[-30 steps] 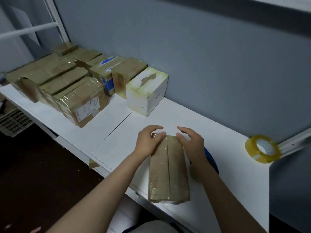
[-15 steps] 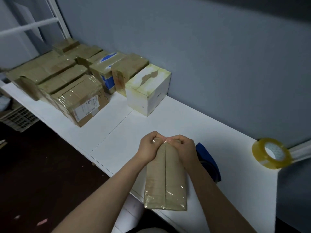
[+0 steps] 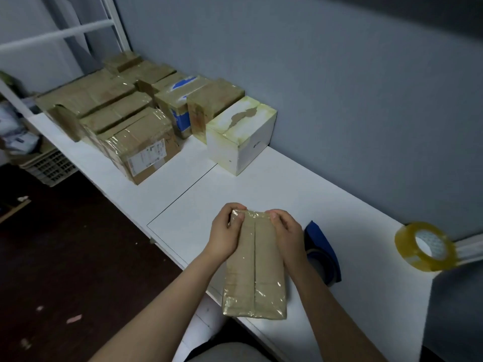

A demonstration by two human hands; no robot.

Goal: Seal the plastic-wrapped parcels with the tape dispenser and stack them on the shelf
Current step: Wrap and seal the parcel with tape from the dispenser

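Note:
A long brown parcel (image 3: pixel 254 273) wrapped in clear plastic lies lengthwise on the white shelf (image 3: pixel 352 205), its near end over the front edge. My left hand (image 3: pixel 227 233) grips its far left corner and my right hand (image 3: pixel 286 235) grips its far right side, thumbs on top. A blue tape dispenser (image 3: pixel 322 253) lies just right of my right wrist, partly hidden by it. A roll of clear yellowish tape (image 3: pixel 426 246) stands on edge at the shelf's right end.
Several taped cardboard parcels (image 3: pixel 138 142) and a white box (image 3: pixel 241 137) are lined up at the far left against the grey wall (image 3: pixel 339 87). A slotted crate (image 3: pixel 49 165) sits on the dark floor at left.
Both hands closed onto the parcel's far end, then spread slightly along its sides. The parcel slid a little toward me, so its near end overhangs the shelf edge.

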